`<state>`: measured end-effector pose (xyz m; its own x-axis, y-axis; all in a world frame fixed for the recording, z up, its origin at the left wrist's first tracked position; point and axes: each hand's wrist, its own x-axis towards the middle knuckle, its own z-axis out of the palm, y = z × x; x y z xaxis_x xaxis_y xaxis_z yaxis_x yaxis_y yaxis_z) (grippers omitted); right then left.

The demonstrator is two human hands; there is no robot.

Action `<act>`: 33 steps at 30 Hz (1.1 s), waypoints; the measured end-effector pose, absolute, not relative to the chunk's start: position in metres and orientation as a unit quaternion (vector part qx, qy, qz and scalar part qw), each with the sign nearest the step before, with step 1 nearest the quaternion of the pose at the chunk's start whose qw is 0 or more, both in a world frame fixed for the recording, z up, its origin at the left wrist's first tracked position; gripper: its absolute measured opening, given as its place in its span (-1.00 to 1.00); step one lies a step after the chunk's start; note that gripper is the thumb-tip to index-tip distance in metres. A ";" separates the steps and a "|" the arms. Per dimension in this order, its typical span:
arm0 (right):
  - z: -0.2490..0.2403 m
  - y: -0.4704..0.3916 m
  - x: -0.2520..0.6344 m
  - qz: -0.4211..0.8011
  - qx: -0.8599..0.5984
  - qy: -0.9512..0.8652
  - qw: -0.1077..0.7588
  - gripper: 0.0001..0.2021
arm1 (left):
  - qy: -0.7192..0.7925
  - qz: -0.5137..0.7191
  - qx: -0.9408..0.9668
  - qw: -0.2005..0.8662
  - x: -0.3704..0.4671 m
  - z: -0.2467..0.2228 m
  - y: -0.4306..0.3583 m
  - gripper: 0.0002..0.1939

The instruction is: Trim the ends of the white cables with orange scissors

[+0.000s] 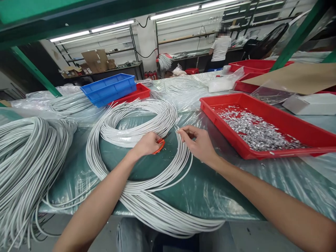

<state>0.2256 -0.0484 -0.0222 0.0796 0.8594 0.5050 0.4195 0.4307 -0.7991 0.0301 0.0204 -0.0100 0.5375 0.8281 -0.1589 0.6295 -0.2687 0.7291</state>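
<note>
My left hand is closed around the orange handles of scissors, whose blades point right, toward the cable ends. My right hand pinches the end of a thin white cable, thumb and fingertips together. That cable belongs to a large loose coil of white cables, which lies on the table and hangs over its front edge. A second, tighter white coil rests at the back of the large one, just beyond my left hand.
At right stands a red tray with many small shiny metal pieces. A thick cable bundle droops over the table's left side. Behind are a blue bin, a red bin and a white box. A person stands far back.
</note>
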 end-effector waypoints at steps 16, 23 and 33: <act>0.010 -0.095 0.229 0.288 -0.494 -0.562 0.597 -0.69 | 0.453 0.229 0.835 0.212 0.035 -0.010 0.021 -0.74; 0.038 -0.223 0.244 0.407 -0.502 -0.390 0.656 -0.83 | 0.439 0.246 0.841 0.199 0.035 -0.010 0.025 -0.79; -0.079 -0.294 0.207 0.532 -0.567 -0.056 0.626 -0.94 | 0.433 0.205 0.851 0.215 0.038 -0.007 0.023 -0.80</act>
<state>0.2069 -0.2944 -0.0794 0.4280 0.7299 -0.5330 -0.6019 -0.2097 -0.7705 0.0379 0.0226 -0.0074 0.5401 0.8256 0.1632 0.6493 -0.5322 0.5433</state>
